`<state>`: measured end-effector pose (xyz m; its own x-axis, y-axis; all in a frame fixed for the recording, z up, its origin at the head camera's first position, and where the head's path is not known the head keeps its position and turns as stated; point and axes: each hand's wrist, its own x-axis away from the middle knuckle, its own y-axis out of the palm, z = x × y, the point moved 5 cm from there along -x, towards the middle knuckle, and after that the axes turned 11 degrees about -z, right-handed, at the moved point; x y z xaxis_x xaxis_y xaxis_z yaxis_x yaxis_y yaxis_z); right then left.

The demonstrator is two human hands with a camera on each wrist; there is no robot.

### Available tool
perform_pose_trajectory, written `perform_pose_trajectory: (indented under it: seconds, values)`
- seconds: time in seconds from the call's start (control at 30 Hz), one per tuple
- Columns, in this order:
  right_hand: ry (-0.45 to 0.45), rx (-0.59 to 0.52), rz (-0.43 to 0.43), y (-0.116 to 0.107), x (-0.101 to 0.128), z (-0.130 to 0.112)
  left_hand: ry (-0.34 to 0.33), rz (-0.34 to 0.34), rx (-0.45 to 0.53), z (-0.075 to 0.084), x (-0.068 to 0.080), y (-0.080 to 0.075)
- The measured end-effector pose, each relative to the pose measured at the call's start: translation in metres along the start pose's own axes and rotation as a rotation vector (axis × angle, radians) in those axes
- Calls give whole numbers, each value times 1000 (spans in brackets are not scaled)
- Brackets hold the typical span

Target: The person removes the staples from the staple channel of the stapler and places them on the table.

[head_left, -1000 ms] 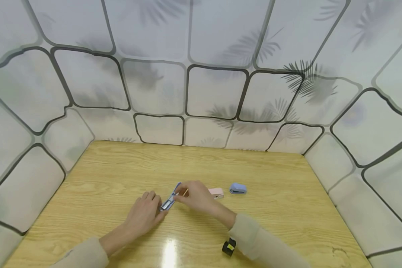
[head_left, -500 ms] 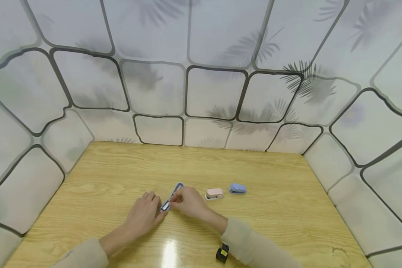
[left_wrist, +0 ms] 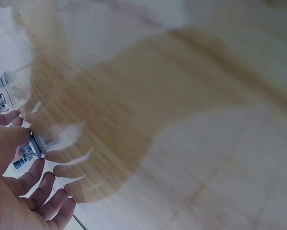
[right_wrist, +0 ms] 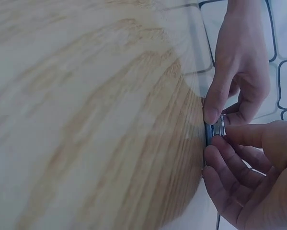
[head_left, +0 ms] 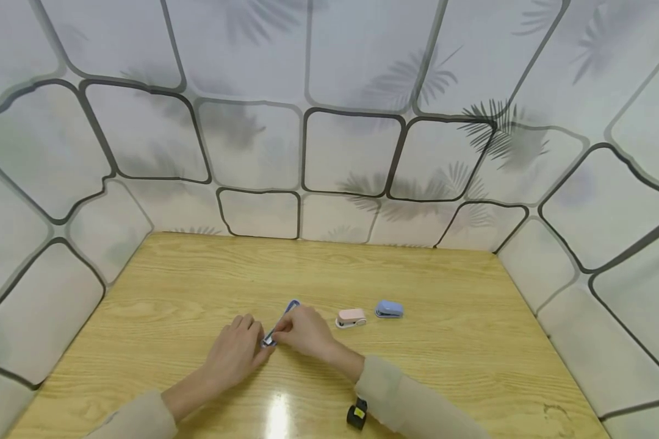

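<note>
Open blue stapler (head_left: 288,309) on wooden table (head_left: 208,268), slanting from near left to far right, metal channel showing. Left hand (head_left: 232,352) grasps its near end between thumb and fingers. Right hand (head_left: 306,332), fingers curled, pinches at metal channel with thumb and index; whether anything small sits between fingertips, cannot tell. To right: pink stapler (head_left: 351,317), then closed lavender-blue stapler (head_left: 388,309), both apart from hands.
</note>
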<state>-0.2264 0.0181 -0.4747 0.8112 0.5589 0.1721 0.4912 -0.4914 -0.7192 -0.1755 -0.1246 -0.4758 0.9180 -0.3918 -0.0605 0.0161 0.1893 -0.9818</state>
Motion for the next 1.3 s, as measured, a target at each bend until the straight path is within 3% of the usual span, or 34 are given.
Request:
perform_pose_trajectory:
  seconds: [0.67, 1.07, 1.3]
  values:
    - [42, -43, 0, 0, 0, -1, 0, 0, 4, -2, 0, 1]
    - [70, -221, -29, 2, -2, 5, 2, -14, 3, -1, 0, 0]
    - [51, -230, -65, 2, -3, 4, 1, -10, 11, 0, 0, 0]
